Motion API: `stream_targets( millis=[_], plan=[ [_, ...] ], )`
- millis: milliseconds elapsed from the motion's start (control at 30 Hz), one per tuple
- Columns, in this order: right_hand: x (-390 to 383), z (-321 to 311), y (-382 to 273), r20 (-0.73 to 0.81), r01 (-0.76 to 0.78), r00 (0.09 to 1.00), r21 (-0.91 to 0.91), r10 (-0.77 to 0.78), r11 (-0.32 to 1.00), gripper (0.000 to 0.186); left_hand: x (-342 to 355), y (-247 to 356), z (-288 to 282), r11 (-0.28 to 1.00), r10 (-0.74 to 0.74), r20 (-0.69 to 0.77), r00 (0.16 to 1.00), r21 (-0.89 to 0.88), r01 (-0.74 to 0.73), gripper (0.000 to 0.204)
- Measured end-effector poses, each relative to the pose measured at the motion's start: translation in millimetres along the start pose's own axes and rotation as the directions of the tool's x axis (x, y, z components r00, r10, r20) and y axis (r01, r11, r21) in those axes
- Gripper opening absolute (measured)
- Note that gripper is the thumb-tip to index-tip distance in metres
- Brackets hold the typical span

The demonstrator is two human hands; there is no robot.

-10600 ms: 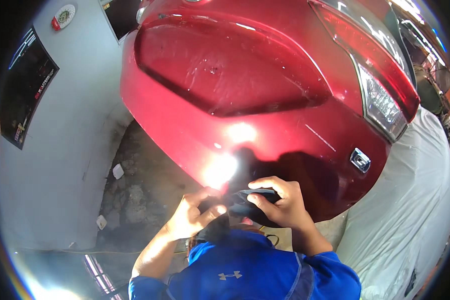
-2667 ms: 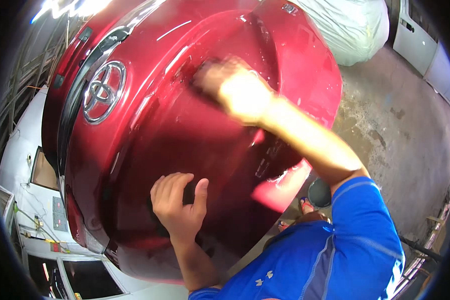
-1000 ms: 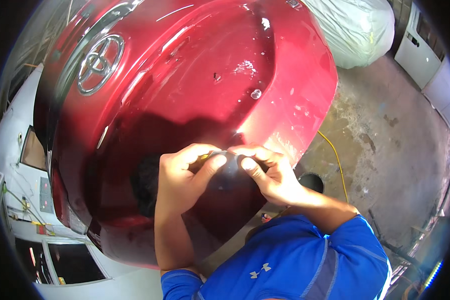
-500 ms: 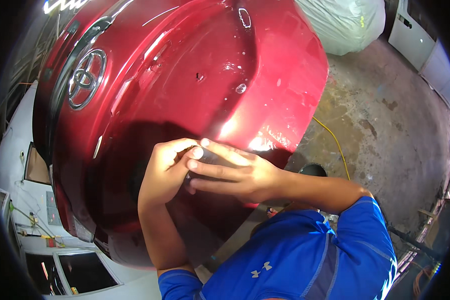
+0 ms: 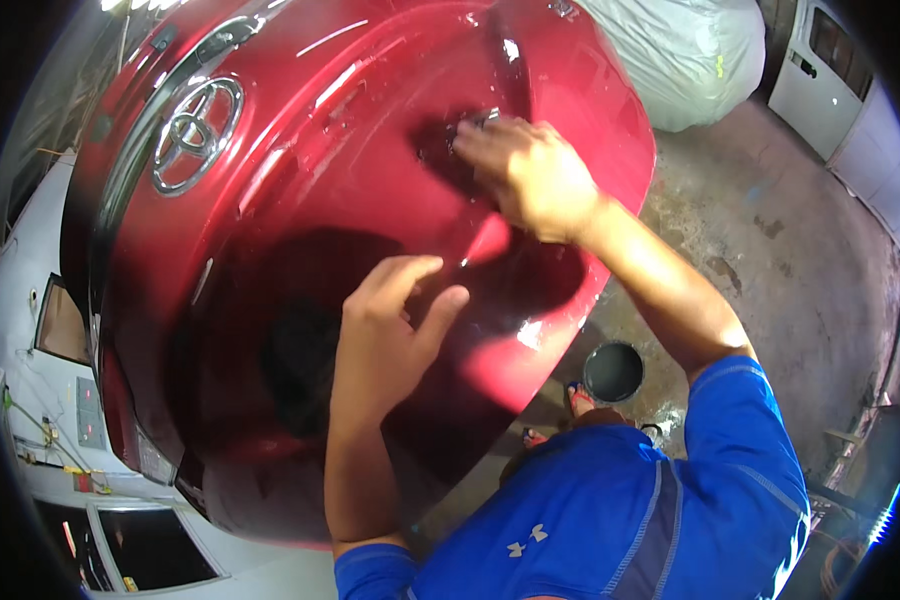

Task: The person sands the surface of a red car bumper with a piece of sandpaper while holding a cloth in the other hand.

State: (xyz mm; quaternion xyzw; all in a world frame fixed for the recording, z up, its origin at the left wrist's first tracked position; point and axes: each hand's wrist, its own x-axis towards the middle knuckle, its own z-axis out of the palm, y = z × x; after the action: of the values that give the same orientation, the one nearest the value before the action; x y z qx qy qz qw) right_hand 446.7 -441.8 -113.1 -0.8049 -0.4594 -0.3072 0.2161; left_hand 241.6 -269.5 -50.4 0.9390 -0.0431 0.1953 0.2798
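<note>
A glossy red car panel [image 5: 370,170] fills the middle of the head view, with water drops and small marks on it. My right hand [image 5: 540,180] is over its upper right part, palm down, fingers close together and slightly blurred. Whatever is under those fingers is hidden; I cannot make it out. Above the panel's lower middle hovers my left hand [image 5: 385,335], thumb and forefinger apart, holding nothing visible. A chrome emblem [image 5: 198,137] sits on the car to the left of both hands.
A dark round bucket [image 5: 613,372] stands on the concrete floor [image 5: 750,250] by my feet. Behind the car is a vehicle under a pale cover [image 5: 685,60]. A white door [image 5: 820,90] is at the far right, and a white vehicle [image 5: 150,545] at the lower left.
The hands, which met over the panel with fingers together, have separated. My right hand has moved up and away onto the panel; my left shifted slightly right and opened. The bucket shows more fully.
</note>
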Motion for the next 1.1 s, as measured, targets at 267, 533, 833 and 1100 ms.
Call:
stream_targets(
  millis=[267,533,833,1100],
  plan=[
    [30.4,16.1,-2.0,-0.056,-0.086,0.995,0.040,0.088,0.995,0.047,-7.4,-1.4,10.1,0.979,0.144,-0.041,0.989,0.150,-0.136,0.037],
    [24.2,22.1,-2.5,-0.076,-0.184,0.979,0.059,0.188,0.981,0.048,-5.2,8.6,14.3,0.980,0.132,-0.035,0.991,0.158,-0.125,0.035],
    [-72.5,-71.0,-39.8,0.249,-0.455,0.868,0.743,0.429,0.491,0.043,15.5,-3.8,18.1,0.859,0.170,0.099,0.980,0.473,-0.197,0.066],
    [-183.1,-58.4,-54.8,0.608,-0.587,0.558,0.770,0.565,-0.249,0.048,143.4,-18.9,85.0,0.668,0.213,0.426,0.879,0.593,-0.449,0.116]
  ],
)
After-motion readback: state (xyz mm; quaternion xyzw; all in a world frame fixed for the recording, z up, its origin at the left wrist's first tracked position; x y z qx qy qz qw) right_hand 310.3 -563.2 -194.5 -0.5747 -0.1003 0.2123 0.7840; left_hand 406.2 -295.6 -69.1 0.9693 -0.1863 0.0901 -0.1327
